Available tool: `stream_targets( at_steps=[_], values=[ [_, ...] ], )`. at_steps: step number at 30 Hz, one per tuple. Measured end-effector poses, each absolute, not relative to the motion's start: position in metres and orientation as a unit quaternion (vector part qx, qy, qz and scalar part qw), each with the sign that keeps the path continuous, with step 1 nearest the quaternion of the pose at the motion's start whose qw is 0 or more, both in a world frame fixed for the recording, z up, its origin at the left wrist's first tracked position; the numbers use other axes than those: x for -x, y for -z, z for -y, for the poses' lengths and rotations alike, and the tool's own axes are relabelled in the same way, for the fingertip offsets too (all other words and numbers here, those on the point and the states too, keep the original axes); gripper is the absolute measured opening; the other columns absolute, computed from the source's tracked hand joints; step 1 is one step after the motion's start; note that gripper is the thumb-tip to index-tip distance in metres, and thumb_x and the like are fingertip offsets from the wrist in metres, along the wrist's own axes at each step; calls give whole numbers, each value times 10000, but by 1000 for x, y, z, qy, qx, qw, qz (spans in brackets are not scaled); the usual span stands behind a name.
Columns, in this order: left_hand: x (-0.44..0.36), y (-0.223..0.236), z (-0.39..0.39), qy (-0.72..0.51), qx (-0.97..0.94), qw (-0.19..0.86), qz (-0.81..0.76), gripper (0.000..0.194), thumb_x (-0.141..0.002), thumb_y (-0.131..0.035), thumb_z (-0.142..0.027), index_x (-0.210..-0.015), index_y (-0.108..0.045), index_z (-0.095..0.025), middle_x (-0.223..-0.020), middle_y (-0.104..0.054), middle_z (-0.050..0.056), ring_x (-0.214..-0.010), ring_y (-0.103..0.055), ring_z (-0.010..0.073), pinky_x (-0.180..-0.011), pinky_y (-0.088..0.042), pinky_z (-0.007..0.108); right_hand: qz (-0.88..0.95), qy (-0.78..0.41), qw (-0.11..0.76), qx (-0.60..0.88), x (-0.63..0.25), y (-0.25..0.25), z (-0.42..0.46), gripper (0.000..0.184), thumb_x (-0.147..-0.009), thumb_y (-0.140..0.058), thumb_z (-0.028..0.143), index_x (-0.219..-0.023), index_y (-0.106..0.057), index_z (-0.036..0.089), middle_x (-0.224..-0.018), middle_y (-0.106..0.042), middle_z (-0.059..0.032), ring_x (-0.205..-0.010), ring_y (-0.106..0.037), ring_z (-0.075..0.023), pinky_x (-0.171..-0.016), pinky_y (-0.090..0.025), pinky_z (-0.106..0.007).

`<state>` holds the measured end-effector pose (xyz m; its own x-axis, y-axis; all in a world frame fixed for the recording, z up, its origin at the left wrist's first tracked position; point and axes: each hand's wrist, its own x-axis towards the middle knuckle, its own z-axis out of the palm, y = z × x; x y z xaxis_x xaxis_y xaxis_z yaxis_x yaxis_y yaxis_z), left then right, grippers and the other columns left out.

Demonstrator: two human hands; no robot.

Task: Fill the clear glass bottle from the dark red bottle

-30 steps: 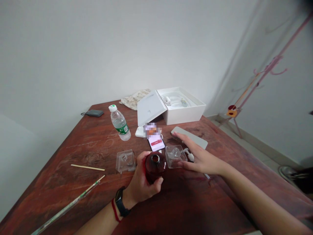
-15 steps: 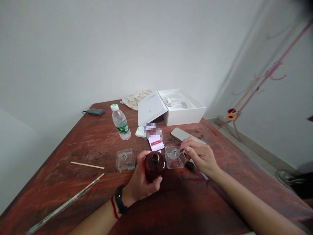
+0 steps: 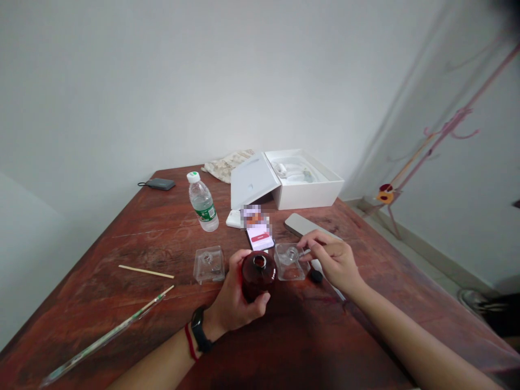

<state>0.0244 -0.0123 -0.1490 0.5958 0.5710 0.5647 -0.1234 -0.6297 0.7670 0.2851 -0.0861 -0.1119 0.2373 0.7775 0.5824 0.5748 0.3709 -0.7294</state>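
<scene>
My left hand [image 3: 239, 303] is wrapped round a dark brown glass bottle [image 3: 259, 279], which stands upright with its narrow mouth uncovered. To its right is a clear, square glass bottle [image 3: 289, 262] with a short neck. My right hand [image 3: 331, 257] hovers at that bottle's right edge, fingers loosely bent and a little apart; nothing shows between them. Whether the fingertips touch the glass, I cannot tell. Partly under the right hand lies a white item with a black cap [image 3: 316, 276]. A second clear square bottle [image 3: 209, 265] stands left of my left hand.
Behind the bottles lie a lit phone [image 3: 260, 238], a white case [image 3: 233, 219] and a grey slab-like device [image 3: 306, 225]. Farther back are an open white box [image 3: 311, 195], a cloth [image 3: 223, 167], a water bottle [image 3: 203, 203] and a grey pouch-like item [image 3: 160, 184]. Thin sticks [image 3: 146, 272] lie left.
The fingers of my right hand have parted slightly beside the clear bottle. My left hand keeps its hold on the brown bottle. The whole view has shifted a little.
</scene>
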Motion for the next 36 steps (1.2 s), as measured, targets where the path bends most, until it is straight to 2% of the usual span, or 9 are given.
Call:
stream_targets(
  at_steps=[3, 6, 8, 11, 23, 36],
  values=[
    [-25, 148, 13, -430, -796, 401, -141, 735, -862, -704, -270, -1497, -334, -253, -1357, -479, 108, -1229, -574, 316, -1113, -496, 521, 623, -89, 546, 553, -280, 110, 85, 569, -1076, -532, 420, -575, -701, 209, -682, -683, -53, -632, -638, -177, -603, -473, -311],
    [-25, 147, 14, -434, -797, 394, -146, 724, -863, -707, -283, -1494, -352, -255, -1371, -476, 109, -1248, -565, 322, -1127, -489, 526, 628, -81, 540, 555, -277, 110, 84, 597, -1076, -530, 475, -536, -524, 219, -562, -513, -1, -528, -504, -149, -546, -381, -309],
    [-25, 148, 14, -435, -796, 394, -150, 724, -862, -711, -288, -1494, -359, -250, -1372, -476, 112, -1248, -565, 325, -1129, -489, 528, 624, -72, 539, 561, -277, 111, 84, 613, -1074, -527, 496, -532, -427, 228, -536, -416, 21, -501, -426, -137, -524, -320, -310],
    [-24, 150, 14, -435, -796, 393, -150, 719, -859, -716, -276, -1491, -375, -246, -1377, -471, 117, -1247, -564, 327, -1138, -481, 535, 619, -63, 535, 571, -279, 114, 84, 621, -1076, -516, 504, -543, -351, 232, -531, -354, 35, -484, -367, -123, -512, -267, -311],
    [-23, 152, 13, -427, -802, 386, -157, 735, -860, -728, -285, -1498, -365, -243, -1395, -455, 125, -1283, -542, 341, -1167, -454, 573, 637, -82, 520, 563, -276, 116, 83, 614, -1069, -511, 521, -563, -307, 238, -533, -316, 43, -493, -341, -120, -512, -279, -304],
    [-24, 149, 12, -434, -801, 388, -138, 758, -870, -711, -254, -1529, -337, -262, -1414, -454, 124, -1295, -546, 334, -1176, -457, 563, 647, -84, 507, 564, -276, 115, 85, 623, -1073, -494, 543, -569, -285, 242, -528, -306, 43, -492, -327, -120, -506, -264, -301]
  ],
)
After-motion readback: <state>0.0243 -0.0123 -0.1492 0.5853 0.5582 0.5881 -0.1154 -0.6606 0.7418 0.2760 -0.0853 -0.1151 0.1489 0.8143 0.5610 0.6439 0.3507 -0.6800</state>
